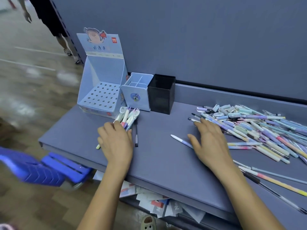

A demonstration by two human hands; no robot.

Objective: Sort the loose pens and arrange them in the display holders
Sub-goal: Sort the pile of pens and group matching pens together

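The left hand [116,141] curls down over a bunch of pens [128,118] and grips them against the shelf [157,163]. Their decorated tops fan out toward 1 o'clock from its knuckles. A black pen [136,135] lies just beside it at 3 o'clock.

The right hand [211,143] lies flat with its fingers straight and spread. Its fingertips touch the near edge of the loose pen pile [259,128], which spreads away toward 3 o'clock. A white-capped pen [180,139] runs under its thumb.

At 12 o'clock from the left hand stand the perforated display box [99,95], a divided pale-blue holder [136,97] and a black holder [162,95], side by side. A blue basket [41,168] sits below the shelf at 8 o'clock.
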